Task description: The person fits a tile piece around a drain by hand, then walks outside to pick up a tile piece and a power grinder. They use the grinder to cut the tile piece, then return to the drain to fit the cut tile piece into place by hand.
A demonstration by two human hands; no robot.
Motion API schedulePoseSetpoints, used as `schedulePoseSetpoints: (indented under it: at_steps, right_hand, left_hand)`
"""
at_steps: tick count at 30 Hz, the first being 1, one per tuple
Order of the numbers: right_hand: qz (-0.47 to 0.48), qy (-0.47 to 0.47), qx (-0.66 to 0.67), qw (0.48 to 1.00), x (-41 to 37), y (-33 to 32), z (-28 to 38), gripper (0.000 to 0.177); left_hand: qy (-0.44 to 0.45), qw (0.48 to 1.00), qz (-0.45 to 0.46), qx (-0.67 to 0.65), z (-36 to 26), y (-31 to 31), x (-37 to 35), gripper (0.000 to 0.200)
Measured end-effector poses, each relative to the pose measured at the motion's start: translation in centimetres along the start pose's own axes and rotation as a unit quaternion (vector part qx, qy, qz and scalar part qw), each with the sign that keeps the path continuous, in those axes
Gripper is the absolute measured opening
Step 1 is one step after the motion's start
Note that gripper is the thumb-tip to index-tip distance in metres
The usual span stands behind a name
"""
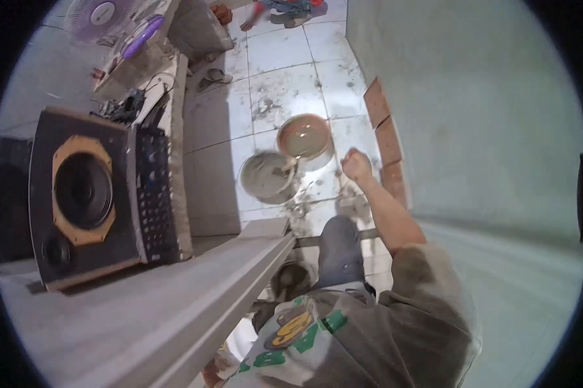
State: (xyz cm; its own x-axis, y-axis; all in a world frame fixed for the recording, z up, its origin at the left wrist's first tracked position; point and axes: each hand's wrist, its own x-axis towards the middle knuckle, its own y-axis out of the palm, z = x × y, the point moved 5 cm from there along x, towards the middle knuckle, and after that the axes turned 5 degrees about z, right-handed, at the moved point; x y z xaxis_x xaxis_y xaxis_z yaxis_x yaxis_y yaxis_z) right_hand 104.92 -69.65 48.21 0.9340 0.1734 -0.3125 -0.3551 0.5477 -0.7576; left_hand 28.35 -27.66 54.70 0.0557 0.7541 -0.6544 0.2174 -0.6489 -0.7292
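Note:
My right hand [356,165] is held out over the tiled floor at the end of my stretched arm. Its fingers are curled closed, and whatever may be inside them is hidden. To its left stands an orange-brown basin [281,138] with murky liquid in it. Just beside the basin is a round bucket [244,184] of grey, wet-looking mix, with what looks like a tool at its right side. Reddish-brown tiles [388,141] line the foot of the wall, to the right of my hand. My left hand does not show.
A large speaker [39,194] and an audio mixer [156,200] stand on the left. A pale ledge [240,262] juts in at lower left. Slippers [215,77] lie on the stained floor [275,50]. Another person [291,8] is at the top, near a purple fan [102,14].

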Motion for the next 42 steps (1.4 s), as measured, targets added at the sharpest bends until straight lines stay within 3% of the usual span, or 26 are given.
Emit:
schedulePoseSetpoints:
  at_steps: [2, 4, 6, 9, 11, 15, 20, 23, 24, 25, 26, 27, 28, 29, 30, 31, 33, 37, 39, 40, 42]
  right_hand:
    - [0.049, -0.059, 0.136, 0.988, 6.1, 3.3, -11.0, 0.014]
    - [-0.01, -0.119, -0.152, 0.981, 2.7, -6.1, -8.5, 0.016]
    - [0.037, -0.025, -0.066, 0.997, 1.9, -12.6, -9.5, 0.023]
    - [-0.009, 0.006, -0.119, 0.993, 1.6, -20.4, -8.6, 0.032]
    - [0.043, 0.091, -0.118, 0.988, 2.9, -22.3, -9.5, 0.039]
    - [0.012, -0.008, -0.041, 0.999, 9.1, -25.1, -4.9, 0.039]
    - [-0.072, -0.175, -0.011, 0.982, 17.8, -29.4, 5.2, 0.02]
    - [-0.053, -0.168, -0.088, 0.98, 22.5, -31.8, 10.3, 0.01]
    - [-0.045, -0.176, -0.094, 0.979, 24.9, -32.5, 10.8, 0.01]
    - [-0.025, -0.188, -0.061, 0.98, 27.4, -32.8, 11.1, 0.011]
    - [0.001, -0.197, -0.026, 0.98, 30.1, -32.4, 11.6, 0.014]
    - [0.024, -0.198, -0.029, 0.98, 32.4, -32.1, 12.8, 0.014]
    - [0.026, -0.204, 0.027, 0.978, 34.6, -32.8, 14.3, 0.019]
    - [0.023, -0.206, 0.083, 0.975, 36.9, -33.2, 15.1, 0.023]
    - [0.033, -0.199, 0.079, 0.976, 39.1, -32.6, 15.1, 0.023]
    - [0.076, -0.182, 0.079, 0.977, 42.2, -32.2, 15.4, 0.028]
    - [0.148, -0.149, 0.092, 0.973, 47.3, -32.6, 17.3, 0.031]
    - [0.13, -0.163, 0.072, 0.975, 53.6, -34.8, 20.3, 0.031]
    - [0.214, -0.082, 0.277, 0.933, 57.6, -35.2, 20.5, 0.031]
    - [0.206, -0.08, 0.281, 0.934, 59.3, -36.1, 22.1, 0.031]
    - [0.111, -0.161, 0.264, 0.945, 62.6, -38.6, 25.7, 0.031]
  left_hand:
    - [0.012, 1.0, 0.013, 0.022, -5.8, 4.2, -2.2, 0.035]
    - [0.023, 0.998, 0.022, 0.05, -9.4, 6.9, -3.4, 0.034]
    - [0.044, 0.996, 0.033, 0.074, -13.1, 10.0, -3.7, 0.033]
    - [0.085, 0.99, 0.05, 0.096, -18.5, 16.2, -3.5, 0.031]
    - [0.109, 0.986, 0.053, 0.117, -20.3, 18.6, -3.2, 0.03]
    - [0.177, 0.973, 0.041, 0.143, -27.3, 23.6, -1.0, 0.029]
    - [0.275, 0.945, 0.012, 0.177, -40.3, 28.4, 3.1, 0.028]
    - [0.314, 0.931, -0.003, 0.187, -47.6, 33.2, 5.4, 0.028]
    - [0.189, 0.974, 0.117, 0.037, -52.3, 34.3, 6.6, 0.056]
    - [0.2, 0.953, 0.222, 0.049, -63.0, 28.6, 1.1, 0.057]
    - [0.183, 0.962, 0.199, -0.026, -71.6, 25.2, -3.3, 0.051]
    - [0.339, 0.939, 0.054, -0.017, -74.3, 29.1, 2.9, 0.044]
    - [0.374, 0.918, 0.08, -0.109, -81.8, 26.6, -0.5, 0.039]
    - [0.394, 0.91, 0.069, -0.11, -88.8, 24.5, -3.5, 0.034]
    - [0.425, 0.874, 0.095, -0.217, -93.2, 26.1, -2.0, 0.027]
    - [0.368, 0.843, 0.211, -0.33, -98.3, 26.8, -2.6, 0.024]
    - [0.389, 0.825, 0.246, -0.329, -108.0, 26.1, -4.6, 0.021]
    - [0.444, 0.794, 0.303, -0.285, -123.5, 26.3, -6.8, 0.021]
    - [0.473, 0.779, 0.335, -0.24, -130.2, 26.8, -6.9, 0.021]
    - [0.478, 0.775, 0.34, -0.235, -133.5, 26.9, -7.0, 0.021]
    - [0.481, 0.769, 0.371, -0.202, -139.3, 26.9, -7.5, 0.021]
